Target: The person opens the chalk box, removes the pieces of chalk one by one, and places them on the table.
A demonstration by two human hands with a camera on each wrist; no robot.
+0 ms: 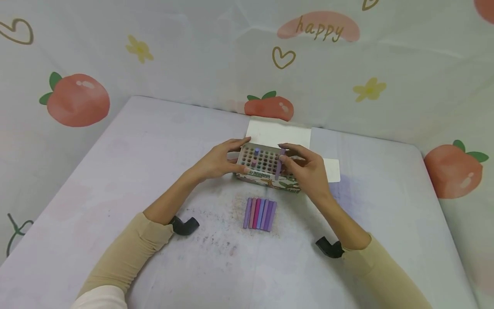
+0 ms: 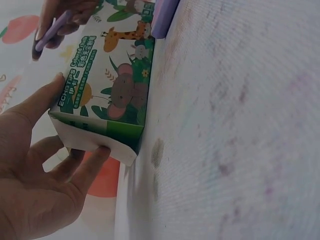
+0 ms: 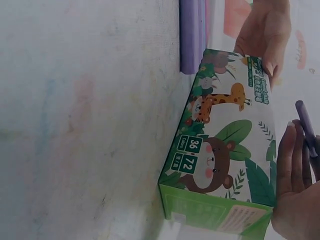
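A cardboard chalk box (image 1: pixel 266 181) with printed animals stands on the table, its top showing rows of round holes. A blue-violet chalk stick (image 1: pixel 256 151) and a pink one (image 1: pixel 254 162) stick up from holes on its left side. My left hand (image 1: pixel 216 161) holds the box's left end, thumb at the front edge; in the left wrist view its fingers touch the white end flap (image 2: pixel 92 137). Above the box's right half, my right hand (image 1: pixel 310 167) pinches a purple chalk stick (image 1: pixel 278 167) upright between thumb and fingers.
In front of the box lies a row of several purple, pink and blue chalk sticks (image 1: pixel 259 214). The white lid (image 1: pixel 279 131) is folded back behind the box, and a side flap (image 1: pixel 332 170) spreads to the right. Chalk dust marks the tabletop (image 1: pixel 216 266).
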